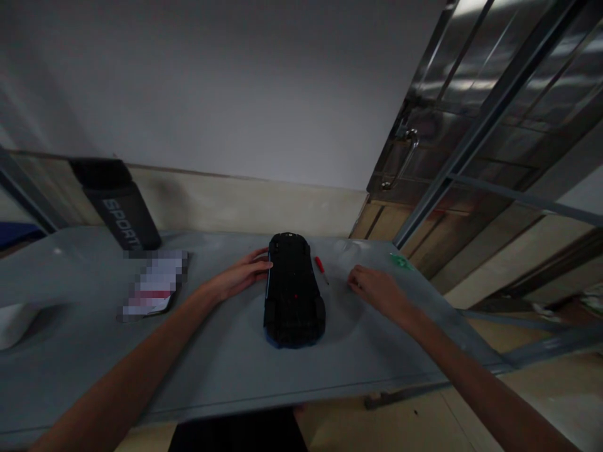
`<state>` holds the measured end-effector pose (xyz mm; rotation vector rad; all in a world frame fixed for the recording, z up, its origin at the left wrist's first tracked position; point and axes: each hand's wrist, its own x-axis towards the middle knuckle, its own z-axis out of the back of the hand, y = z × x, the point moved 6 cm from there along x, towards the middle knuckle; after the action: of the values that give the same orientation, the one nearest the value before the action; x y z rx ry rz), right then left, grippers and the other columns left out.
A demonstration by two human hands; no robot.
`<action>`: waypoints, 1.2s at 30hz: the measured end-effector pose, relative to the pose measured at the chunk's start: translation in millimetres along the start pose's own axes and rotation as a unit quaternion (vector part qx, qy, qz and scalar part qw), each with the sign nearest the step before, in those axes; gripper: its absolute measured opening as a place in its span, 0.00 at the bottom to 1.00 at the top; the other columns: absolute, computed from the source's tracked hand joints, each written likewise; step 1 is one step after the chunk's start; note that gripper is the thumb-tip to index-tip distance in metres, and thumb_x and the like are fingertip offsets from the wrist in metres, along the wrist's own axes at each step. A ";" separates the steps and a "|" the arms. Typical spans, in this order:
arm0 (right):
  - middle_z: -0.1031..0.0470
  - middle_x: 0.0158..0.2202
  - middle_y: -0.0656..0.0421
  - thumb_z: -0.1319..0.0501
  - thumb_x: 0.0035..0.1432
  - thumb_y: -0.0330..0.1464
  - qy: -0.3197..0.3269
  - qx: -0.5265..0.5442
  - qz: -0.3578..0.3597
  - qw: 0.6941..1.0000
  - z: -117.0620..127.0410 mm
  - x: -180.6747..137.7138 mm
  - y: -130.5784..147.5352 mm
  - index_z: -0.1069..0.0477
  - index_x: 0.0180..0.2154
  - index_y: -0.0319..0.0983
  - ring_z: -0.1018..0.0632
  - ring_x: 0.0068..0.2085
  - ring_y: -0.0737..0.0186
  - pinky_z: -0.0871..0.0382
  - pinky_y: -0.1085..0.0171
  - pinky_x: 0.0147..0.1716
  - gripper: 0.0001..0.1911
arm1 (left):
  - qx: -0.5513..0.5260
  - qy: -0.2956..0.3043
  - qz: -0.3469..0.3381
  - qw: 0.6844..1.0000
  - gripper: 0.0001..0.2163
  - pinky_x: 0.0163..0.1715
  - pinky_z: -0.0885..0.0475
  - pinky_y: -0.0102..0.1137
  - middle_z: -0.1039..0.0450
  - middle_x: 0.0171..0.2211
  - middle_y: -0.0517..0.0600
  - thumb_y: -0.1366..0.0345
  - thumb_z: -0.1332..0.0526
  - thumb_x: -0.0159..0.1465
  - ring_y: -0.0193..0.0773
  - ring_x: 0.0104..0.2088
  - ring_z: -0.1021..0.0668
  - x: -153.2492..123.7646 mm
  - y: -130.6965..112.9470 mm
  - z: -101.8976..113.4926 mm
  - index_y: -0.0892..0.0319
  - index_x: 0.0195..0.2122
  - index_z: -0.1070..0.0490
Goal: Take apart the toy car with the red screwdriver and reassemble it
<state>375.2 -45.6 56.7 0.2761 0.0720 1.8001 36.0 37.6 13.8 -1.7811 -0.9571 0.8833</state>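
Observation:
A black toy car (293, 290) lies upside down in the middle of the grey table (226, 358), its underside facing up. My left hand (244, 274) rests against the car's left side, fingers stretched along it and holding nothing. My right hand (377, 287) hovers just right of the car with its fingers curled downward; whether anything is in them is hidden. A small red-handled screwdriver (321, 267) lies on the table between the car and my right hand.
A black bottle marked SPORT (121, 206) stands at the back left. A blurred paper packet (155, 284) lies left of my left hand, a white object (16, 321) at the far left edge. A small green item (400, 260) sits near the table's right edge. A metal door (471, 125) is at right.

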 end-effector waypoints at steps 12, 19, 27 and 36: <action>0.18 0.35 0.59 0.32 0.70 0.32 0.092 0.204 0.159 0.962 30.8 67.6 150.7 0.20 0.40 0.41 0.20 0.35 0.62 0.30 0.62 0.39 0.04 | -0.019 0.038 -0.008 0.999 0.26 0.72 0.30 0.46 0.17 0.61 0.56 0.71 0.25 0.63 0.50 0.64 0.18 -4.6 -5.4 -8.7 0.56 0.62 0.24; 0.18 0.39 0.57 0.33 0.73 0.28 0.083 0.044 0.215 0.972 30.2 86.0 191.9 0.20 0.42 0.39 0.21 0.40 0.60 0.38 0.63 0.38 0.04 | -0.022 0.033 -0.004 0.999 0.26 0.69 0.26 0.43 0.16 0.58 0.58 0.73 0.27 0.64 0.48 0.61 0.16 -1.6 -2.2 -4.8 0.57 0.64 0.26; 0.15 0.49 0.52 0.35 0.78 0.31 0.093 -0.061 0.234 0.966 33.1 81.6 206.2 0.20 0.47 0.39 0.18 0.50 0.53 0.37 0.61 0.43 0.05 | -0.029 0.028 -0.007 0.999 0.25 0.68 0.26 0.41 0.14 0.54 0.55 0.74 0.28 0.65 0.48 0.62 0.16 -0.8 -0.8 -3.5 0.57 0.63 0.26; 0.15 0.45 0.55 0.31 0.74 0.32 0.062 -0.055 0.249 0.965 31.5 83.4 205.5 0.18 0.43 0.43 0.18 0.47 0.56 0.35 0.63 0.44 0.03 | -0.030 0.029 -0.004 0.999 0.26 0.71 0.29 0.43 0.14 0.56 0.56 0.74 0.29 0.66 0.48 0.62 0.16 -2.8 -1.8 -5.3 0.59 0.65 0.29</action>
<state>168.9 -19.1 139.8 0.1042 -0.0133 2.3136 38.9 33.6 17.7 -1.8421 -0.9603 0.8008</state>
